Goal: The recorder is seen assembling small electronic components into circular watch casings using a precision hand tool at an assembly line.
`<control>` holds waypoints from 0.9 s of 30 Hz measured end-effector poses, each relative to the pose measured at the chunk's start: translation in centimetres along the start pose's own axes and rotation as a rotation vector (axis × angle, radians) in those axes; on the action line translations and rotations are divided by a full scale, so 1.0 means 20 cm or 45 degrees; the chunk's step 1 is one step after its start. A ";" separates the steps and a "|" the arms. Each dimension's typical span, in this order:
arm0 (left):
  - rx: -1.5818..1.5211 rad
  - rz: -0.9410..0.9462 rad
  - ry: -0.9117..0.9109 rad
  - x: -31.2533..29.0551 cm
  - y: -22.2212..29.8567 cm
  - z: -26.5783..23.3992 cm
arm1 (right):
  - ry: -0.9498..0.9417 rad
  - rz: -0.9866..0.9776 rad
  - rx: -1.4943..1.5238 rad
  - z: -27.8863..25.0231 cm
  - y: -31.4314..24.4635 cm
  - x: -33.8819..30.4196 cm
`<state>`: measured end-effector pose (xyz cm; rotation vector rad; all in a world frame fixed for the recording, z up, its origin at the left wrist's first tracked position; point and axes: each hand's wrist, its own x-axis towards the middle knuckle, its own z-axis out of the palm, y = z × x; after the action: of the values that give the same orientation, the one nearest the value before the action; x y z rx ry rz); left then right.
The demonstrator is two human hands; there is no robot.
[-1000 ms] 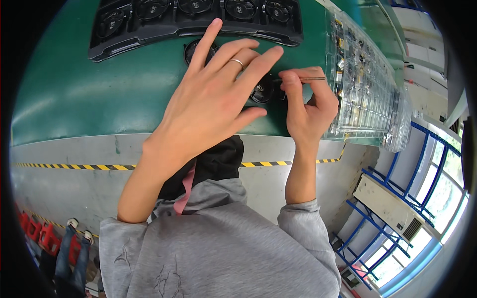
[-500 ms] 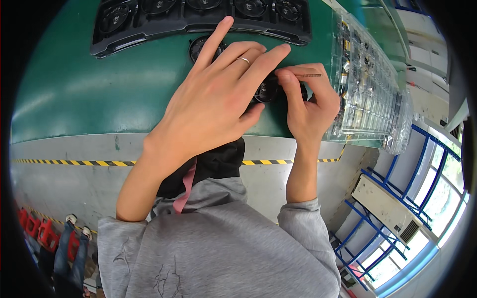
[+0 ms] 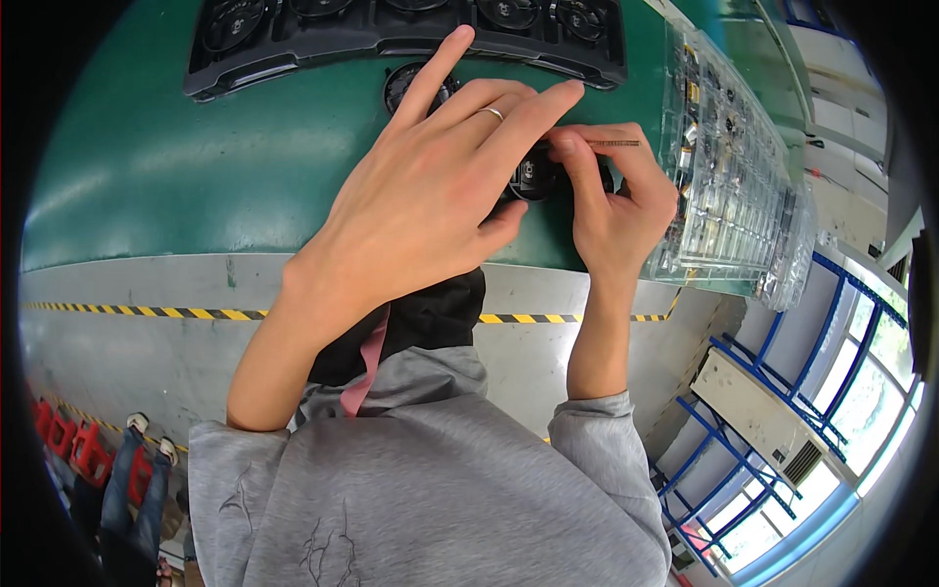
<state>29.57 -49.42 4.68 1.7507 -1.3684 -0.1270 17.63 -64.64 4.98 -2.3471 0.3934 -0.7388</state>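
Observation:
My left hand (image 3: 421, 186) spreads over the green table, its fingers stretched out and one pointing toward the tray. Its thumb lies by the near edge of a round black part (image 3: 534, 181); the part's left side is hidden beneath the hand. My right hand (image 3: 621, 191) is closed in a pinch at that part's right side. A thin brown strip (image 3: 614, 144) sticks out to the right from the pinch; its inner end is hidden by the fingertips. Another round black part (image 3: 403, 86) lies behind my left hand, partly covered by it.
A black tray (image 3: 391, 44) with several round black parts in its pockets stands at the far side of the green table (image 3: 176, 176). Clear plastic trays (image 3: 729, 176) with small components are stacked at the right. A person's legs (image 3: 137, 479) show at lower left, near red stools (image 3: 91, 455).
The whole view has shifted slightly, so hands and table things sit a little farther right. Both hands keep nearly the same pose, and the strip stays in the right pinch.

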 end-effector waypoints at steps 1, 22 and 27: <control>-0.004 -0.006 -0.005 0.00 0.00 0.00 | 0.000 0.001 0.001 0.00 0.00 0.00; -0.100 0.005 -0.148 -0.04 -0.04 -0.11 | -0.051 -0.159 -0.223 0.02 0.04 0.03; -0.152 -0.026 -0.177 -0.12 -0.13 -0.06 | -0.107 -0.102 -0.491 -0.04 0.08 0.00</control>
<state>31.32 -46.78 2.72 1.6817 -1.4123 -0.3407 17.06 -66.24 4.47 -2.7592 0.4391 -0.6432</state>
